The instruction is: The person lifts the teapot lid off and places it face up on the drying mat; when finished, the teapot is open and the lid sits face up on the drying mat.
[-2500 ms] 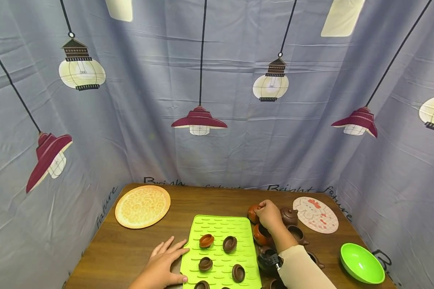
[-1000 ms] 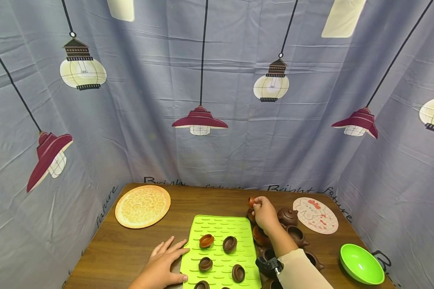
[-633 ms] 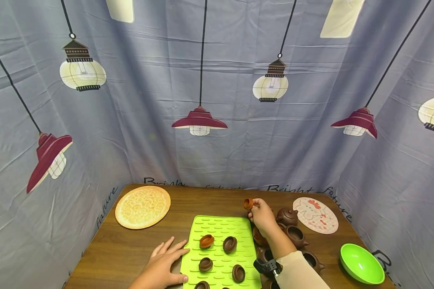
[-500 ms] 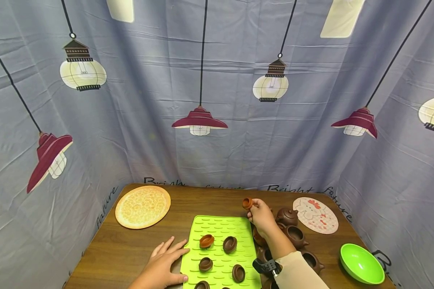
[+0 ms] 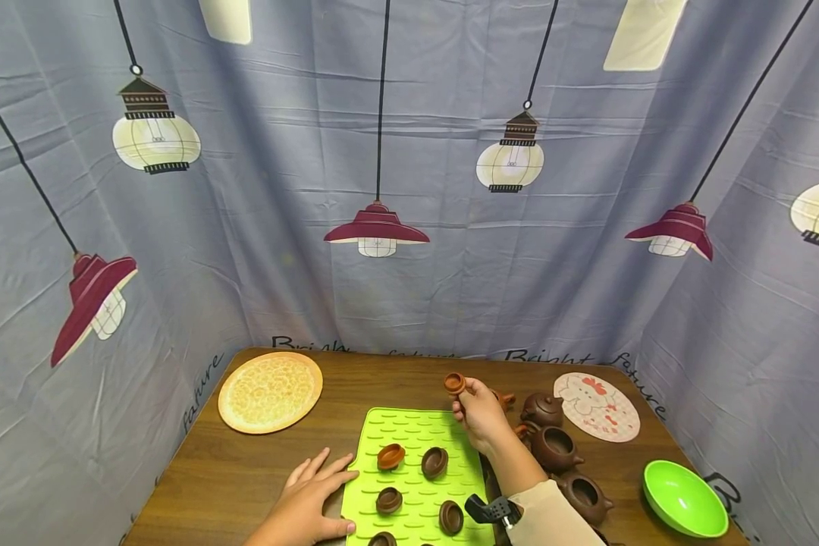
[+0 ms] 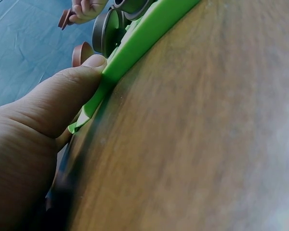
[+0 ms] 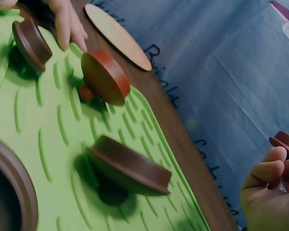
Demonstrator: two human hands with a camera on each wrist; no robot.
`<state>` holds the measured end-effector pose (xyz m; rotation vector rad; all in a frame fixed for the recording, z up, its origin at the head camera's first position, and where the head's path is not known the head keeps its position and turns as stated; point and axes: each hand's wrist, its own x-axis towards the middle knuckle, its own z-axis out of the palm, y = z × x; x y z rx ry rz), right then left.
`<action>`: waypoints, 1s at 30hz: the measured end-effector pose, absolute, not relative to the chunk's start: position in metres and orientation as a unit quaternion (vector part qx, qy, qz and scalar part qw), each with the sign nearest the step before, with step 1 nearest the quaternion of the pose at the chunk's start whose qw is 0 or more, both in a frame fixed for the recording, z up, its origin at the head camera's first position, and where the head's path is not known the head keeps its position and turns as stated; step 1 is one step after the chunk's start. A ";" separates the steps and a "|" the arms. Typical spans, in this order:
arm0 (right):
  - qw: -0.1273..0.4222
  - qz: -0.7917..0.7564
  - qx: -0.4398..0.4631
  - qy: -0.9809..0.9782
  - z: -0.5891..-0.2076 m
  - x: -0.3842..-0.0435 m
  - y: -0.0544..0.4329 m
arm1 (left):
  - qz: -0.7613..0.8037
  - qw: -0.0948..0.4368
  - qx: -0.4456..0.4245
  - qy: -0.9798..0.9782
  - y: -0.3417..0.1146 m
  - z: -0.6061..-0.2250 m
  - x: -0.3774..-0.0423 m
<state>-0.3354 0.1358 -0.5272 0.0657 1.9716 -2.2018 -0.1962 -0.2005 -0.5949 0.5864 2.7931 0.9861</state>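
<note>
My right hand (image 5: 481, 415) pinches a small orange-brown teapot lid (image 5: 454, 384), hollow underside showing, over the far right corner of the lime-green mat (image 5: 416, 419). On that mat lie an orange lid (image 5: 391, 456) and several dark brown lids (image 5: 434, 462); the right wrist view shows the orange lid (image 7: 106, 77) and a brown lid (image 7: 130, 166) upside down on their knobs. My left hand (image 5: 300, 500) rests with fingers spread at the mat's left edge, its thumb (image 6: 62, 96) on the rim. An orange teapot (image 5: 503, 399) is mostly hidden behind my right hand.
Right of the mat stand a lidded brown teapot (image 5: 543, 409) and open brown teapots (image 5: 556, 449); my right arm hides others. A green bowl (image 5: 685, 498) sits at the right, a pink cartoon placemat (image 5: 597, 407) behind it. A round yellow placemat (image 5: 271, 392) lies far left.
My right hand has lifted the orange-brown lid off the orange teapot, tipped it over and carried it left to the mat's far corner. My left hand stays in place.
</note>
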 end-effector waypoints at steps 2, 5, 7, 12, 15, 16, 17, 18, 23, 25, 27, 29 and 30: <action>0.101 -0.742 0.024 0.662 -0.526 -0.334 0.132 | 0.326 0.061 0.194 0.923 -0.200 -0.595 -0.196; 0.109 -0.737 0.017 0.667 -0.526 -0.331 0.125 | 0.324 0.062 0.195 0.923 -0.200 -0.595 -0.196; 0.115 -0.735 0.008 0.668 -0.526 -0.329 0.120 | 0.323 0.062 0.195 0.924 -0.200 -0.595 -0.196; 0.132 -0.730 -0.011 0.670 -0.529 -0.324 0.105 | 0.320 0.057 0.196 0.925 -0.200 -0.595 -0.196; 0.145 -0.724 -0.024 0.674 -0.530 -0.322 0.096 | 0.316 0.054 0.196 0.927 -0.200 -0.596 -0.197; 0.149 -0.722 -0.028 0.675 -0.532 -0.321 0.093 | 0.317 0.055 0.196 0.927 -0.200 -0.597 -0.196; 0.153 -0.720 -0.031 0.677 -0.533 -0.321 0.090 | 0.317 0.055 0.195 0.927 -0.200 -0.597 -0.196; 0.156 -0.718 -0.034 0.677 -0.534 -0.320 0.087 | 0.319 0.055 0.195 0.926 -0.201 -0.597 -0.196; 0.169 -0.711 -0.036 0.682 -0.541 -0.315 0.076 | 0.326 0.052 0.194 0.924 -0.200 -0.597 -0.194; 0.177 -0.705 -0.036 0.686 -0.545 -0.314 0.074 | 0.330 0.049 0.194 0.923 -0.200 -0.598 -0.194; 0.180 -0.695 -0.039 0.695 -0.549 -0.314 0.072 | 0.331 0.047 0.195 0.922 -0.200 -0.597 -0.194; 0.184 -0.686 -0.040 0.703 -0.551 -0.314 0.070 | 0.331 0.047 0.192 0.923 -0.201 -0.598 -0.196; 0.185 -0.681 -0.041 0.707 -0.552 -0.313 0.069 | 0.331 0.048 0.192 0.923 -0.202 -0.598 -0.196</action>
